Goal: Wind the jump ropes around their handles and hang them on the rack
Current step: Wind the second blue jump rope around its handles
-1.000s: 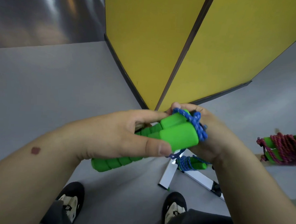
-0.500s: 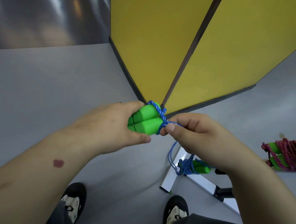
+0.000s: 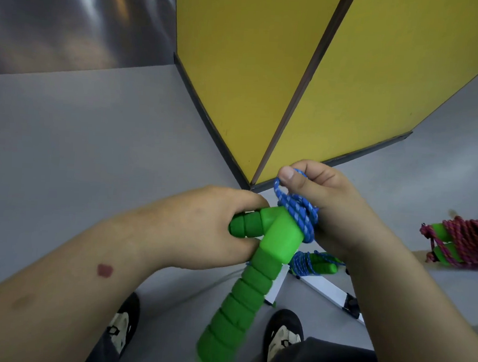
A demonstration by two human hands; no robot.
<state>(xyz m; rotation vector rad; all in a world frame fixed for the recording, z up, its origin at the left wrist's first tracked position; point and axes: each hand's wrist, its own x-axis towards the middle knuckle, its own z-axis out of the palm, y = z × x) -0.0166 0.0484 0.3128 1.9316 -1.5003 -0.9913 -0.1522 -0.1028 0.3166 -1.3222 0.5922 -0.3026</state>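
Observation:
My left hand [image 3: 201, 229] grips two green foam handles [image 3: 254, 277] of a jump rope; one points down toward me, the other lies crosswise under my fingers. Blue rope [image 3: 300, 215] is coiled around the handles' top ends. My right hand [image 3: 322, 211] pinches a loop of that blue rope between thumb and fingers just above the coil. Below my hands, a wound blue rope with green handles [image 3: 315, 265] hangs by the white rack bar [image 3: 326, 291]. At the right edge hangs a wound pink rope on green handles [image 3: 463, 245].
A yellow partition [image 3: 266, 84] with a dark centre seam stands just ahead on the grey floor [image 3: 80, 143]. My two shoes [image 3: 284, 334] are at the bottom. A dark reflective wall fills the upper left.
The handles have tipped from end-on to one pointing down toward me. My right hand has risen, lifting a loop of blue rope above the coil.

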